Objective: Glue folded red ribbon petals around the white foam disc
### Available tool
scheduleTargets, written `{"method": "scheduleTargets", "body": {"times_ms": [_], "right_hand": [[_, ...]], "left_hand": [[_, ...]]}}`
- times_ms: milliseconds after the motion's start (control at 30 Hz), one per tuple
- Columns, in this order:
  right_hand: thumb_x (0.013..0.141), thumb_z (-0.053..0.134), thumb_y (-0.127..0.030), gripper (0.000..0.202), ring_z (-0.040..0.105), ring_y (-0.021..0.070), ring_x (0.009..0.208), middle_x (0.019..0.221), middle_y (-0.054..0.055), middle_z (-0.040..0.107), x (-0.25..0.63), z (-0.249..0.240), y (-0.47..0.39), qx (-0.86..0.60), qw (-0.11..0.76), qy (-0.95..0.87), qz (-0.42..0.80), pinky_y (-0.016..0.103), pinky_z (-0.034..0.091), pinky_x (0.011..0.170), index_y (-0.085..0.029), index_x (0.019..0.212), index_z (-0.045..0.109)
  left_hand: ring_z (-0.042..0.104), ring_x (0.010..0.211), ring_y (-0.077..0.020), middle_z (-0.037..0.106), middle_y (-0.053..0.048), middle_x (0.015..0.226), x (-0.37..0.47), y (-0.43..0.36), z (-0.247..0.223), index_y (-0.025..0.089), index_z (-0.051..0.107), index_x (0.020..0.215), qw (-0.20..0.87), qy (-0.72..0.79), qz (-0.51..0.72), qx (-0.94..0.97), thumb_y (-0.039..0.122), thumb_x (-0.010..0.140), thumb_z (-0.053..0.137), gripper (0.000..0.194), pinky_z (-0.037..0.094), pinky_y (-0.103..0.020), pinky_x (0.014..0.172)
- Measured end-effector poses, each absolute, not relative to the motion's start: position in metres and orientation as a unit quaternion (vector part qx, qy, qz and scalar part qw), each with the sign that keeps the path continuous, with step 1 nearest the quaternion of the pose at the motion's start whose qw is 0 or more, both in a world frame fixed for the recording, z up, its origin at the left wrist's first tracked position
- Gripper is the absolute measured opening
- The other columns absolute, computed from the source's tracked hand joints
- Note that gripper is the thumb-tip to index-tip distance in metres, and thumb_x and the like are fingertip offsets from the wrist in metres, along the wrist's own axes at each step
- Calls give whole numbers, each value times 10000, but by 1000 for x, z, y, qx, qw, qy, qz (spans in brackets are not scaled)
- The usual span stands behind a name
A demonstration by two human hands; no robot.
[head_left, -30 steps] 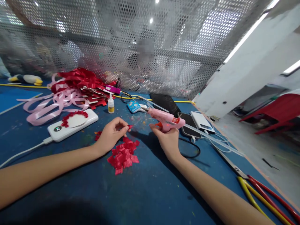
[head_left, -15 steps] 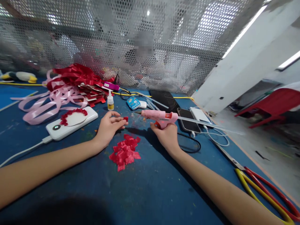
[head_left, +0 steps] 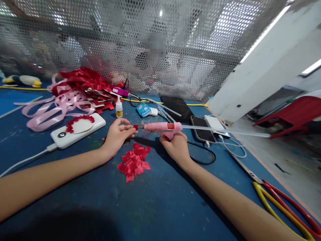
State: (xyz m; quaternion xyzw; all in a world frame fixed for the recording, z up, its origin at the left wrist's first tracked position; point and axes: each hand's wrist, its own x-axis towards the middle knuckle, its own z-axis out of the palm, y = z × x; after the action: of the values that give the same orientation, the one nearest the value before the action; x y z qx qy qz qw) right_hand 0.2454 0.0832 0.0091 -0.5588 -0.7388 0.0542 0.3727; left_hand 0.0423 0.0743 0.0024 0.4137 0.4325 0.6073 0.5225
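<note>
A small red ribbon piece [head_left: 135, 127] is pinched between the fingertips of my left hand [head_left: 117, 138]. My right hand [head_left: 177, 146] is wrapped round the handle of a pink hot glue gun [head_left: 160, 127], whose nozzle points left and meets the ribbon piece or comes very close to it. From the gun's back end sticks a long clear glue stick [head_left: 225, 132]. Below and between my hands lies a loose pile of red ribbon pieces [head_left: 134, 162]. On the left, a white disc edged partly with red ribbon pieces [head_left: 82, 125] rests on a white power bank [head_left: 65, 140].
Red ribbon [head_left: 82, 78] and pink ribbon [head_left: 37, 115] are heaped at the back left. Behind my left hand stands a small glue bottle [head_left: 119, 108]. Phones [head_left: 203, 129] and cables lie at right, with large scissors [head_left: 260, 185] nearer. A perforated metal screen [head_left: 120, 50] closes off the back.
My right hand has brought the glue gun left and slightly down, so its nozzle is now at the ribbon piece. My left hand keeps its pinch in nearly the same place.
</note>
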Motion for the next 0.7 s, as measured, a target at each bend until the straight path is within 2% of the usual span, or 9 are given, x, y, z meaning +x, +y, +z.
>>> {"method": "scheduleTargets", "body": {"times_ms": [700], "right_hand": [[655, 445, -226, 58, 510, 192, 585, 555, 25, 499, 247, 6, 87, -536, 373, -757, 19, 289, 374, 532, -214, 599, 449]], "left_hand": [[684, 636, -123, 663, 42, 631, 43, 73, 3, 178, 456, 810, 515, 424, 610, 428, 150, 628, 709, 313, 504, -192, 567]]}}
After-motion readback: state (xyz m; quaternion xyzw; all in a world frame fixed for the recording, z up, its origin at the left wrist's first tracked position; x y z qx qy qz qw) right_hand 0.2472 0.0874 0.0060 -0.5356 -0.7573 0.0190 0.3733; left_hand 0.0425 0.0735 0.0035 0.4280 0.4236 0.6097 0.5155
